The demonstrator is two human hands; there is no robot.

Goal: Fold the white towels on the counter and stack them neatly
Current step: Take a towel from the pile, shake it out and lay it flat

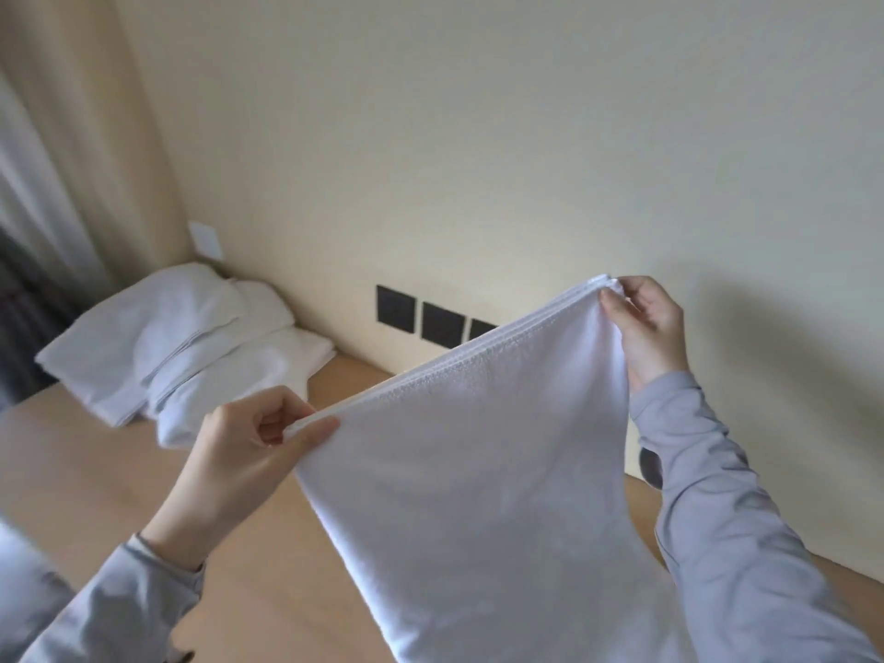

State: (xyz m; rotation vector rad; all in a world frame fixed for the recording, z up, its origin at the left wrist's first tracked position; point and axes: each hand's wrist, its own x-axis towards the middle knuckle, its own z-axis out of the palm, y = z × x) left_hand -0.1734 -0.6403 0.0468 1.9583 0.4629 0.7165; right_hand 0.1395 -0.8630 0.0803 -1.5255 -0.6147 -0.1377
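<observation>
The white towel hung in the air above the table, doubled over, its layered top edge pulled taut between both hands. The left hand pinched the near corner, thumb pressed against curled fingers. The right hand pinched the far corner up by the wall, fingertips closed on the hem. Away in the back left corner of the table sat the pile of white towels, some flat, some slumped on top, well apart from the one in hand.

Now the danger. Several layers showed along that top edge, and each pinch looked to catch little more than the hem. If one layer slipped, the fold would likely fall open. The edge also ran tilted, right end higher. Laid down like that, I judged the next fold would come out skewed.

The towel's lower end ran off the bottom of the view, so whether it touched the table could not be told. It partly covered one of the dark wall plates. A dark round thing peeped from behind the right sleeve, too hidden to name. The pile was blurred, so there was no counting it.
</observation>
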